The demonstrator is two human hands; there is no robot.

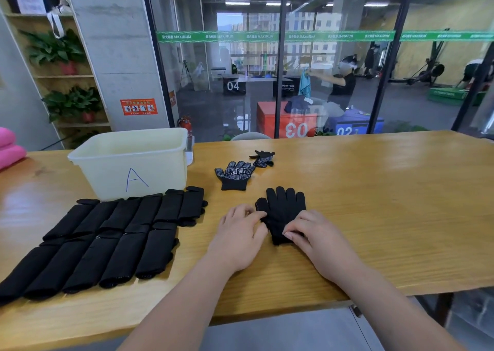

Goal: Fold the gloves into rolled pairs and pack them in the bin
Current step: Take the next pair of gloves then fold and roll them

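1. Pinching with our right hand (318,241): its fingers are curling onto the cuff of the black knit glove (284,209), which is lying flat on the yellow wooden table (387,195).
2. Our left hand (240,233) is touching that glove's thumb edge with bent fingers; we cannot tell whether it is gripping.
3. Beyond it, a black dotted-palm glove (234,175) and a crumpled black glove (263,158) are lying near the cream plastic bin (133,163) marked A.
4. Folded black glove bundles (107,238) are lying in two rows in front of the bin.

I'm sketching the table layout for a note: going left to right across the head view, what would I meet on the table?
Pink pads → white bin marked A → dotted palm-up glove → plain black glove. The folded gloves overlap the pads and bin sideways, so they are left out.
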